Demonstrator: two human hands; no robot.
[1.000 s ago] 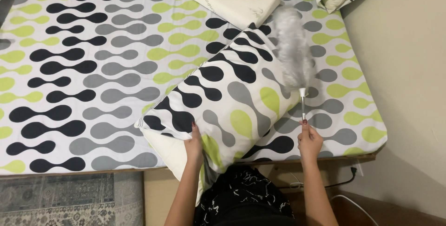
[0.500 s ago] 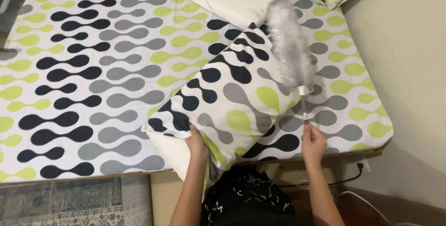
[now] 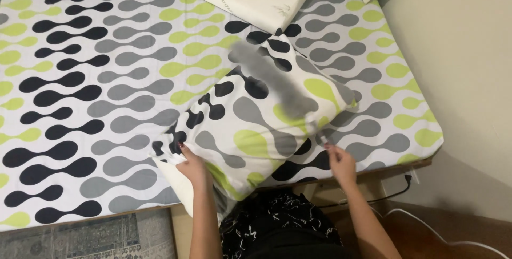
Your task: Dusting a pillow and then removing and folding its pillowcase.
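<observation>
Matt cloth pillowcase (image 3: pixel 250 126), fluffy duster (image 3: pixel 272 80)

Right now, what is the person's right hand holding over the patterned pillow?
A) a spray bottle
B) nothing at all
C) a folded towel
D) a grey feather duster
D: the right hand grips a thin handle whose fluffy grey feather duster head, blurred, lies across the patterned pillow, while the left hand holds the pillow's near corner on the bed.
</observation>
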